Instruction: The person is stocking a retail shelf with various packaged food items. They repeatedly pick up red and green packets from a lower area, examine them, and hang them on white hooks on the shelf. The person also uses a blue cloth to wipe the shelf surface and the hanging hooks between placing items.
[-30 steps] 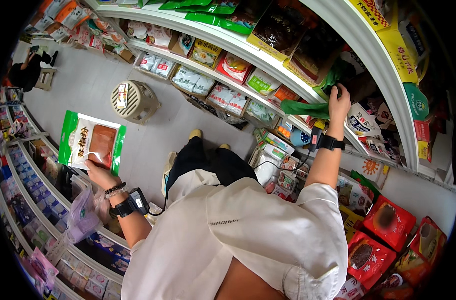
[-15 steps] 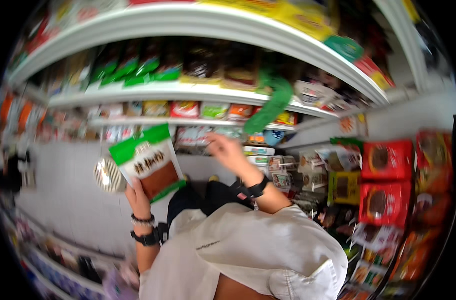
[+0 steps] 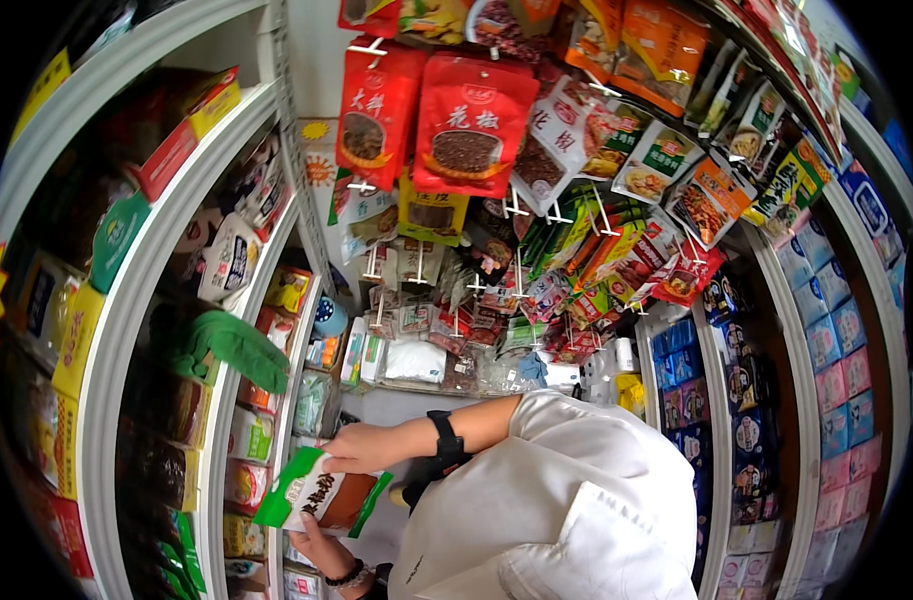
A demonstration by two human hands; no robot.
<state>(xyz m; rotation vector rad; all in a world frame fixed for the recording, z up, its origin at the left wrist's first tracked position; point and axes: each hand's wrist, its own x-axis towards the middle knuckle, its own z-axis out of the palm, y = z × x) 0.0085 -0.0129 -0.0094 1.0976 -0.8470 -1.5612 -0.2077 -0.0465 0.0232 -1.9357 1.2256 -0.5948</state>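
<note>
We have the packet [image 3: 327, 495], green and white with a brown window, tilted in front of our body, near the white shelf [image 3: 212, 480] on its left. Our left hand [image 3: 324, 552] grips the packet at its near edge, the thumb lying on its printed face. Our right hand [image 3: 362, 447] touches the packet's far edge with bent fingers; we cannot tell whether it pinches the film or only rests there. We wear beads [image 3: 349, 577] on the left wrist, just below the packet, and a black strap [image 3: 445, 437] on the right one, to the packet's right. Beyond the packet and to its left, a green cloth [image 3: 239, 345] droops over the shelf's edge. Farther beyond the packet we see a dotted blue tub [image 3: 329, 317], a yellow pouch [image 3: 432, 212] and red pouches [image 3: 477, 120] hanging in rows. Well to the packet's right, past our white shirt [image 3: 577, 480], blue packs [image 3: 822, 340] stand on more shelving.
</note>
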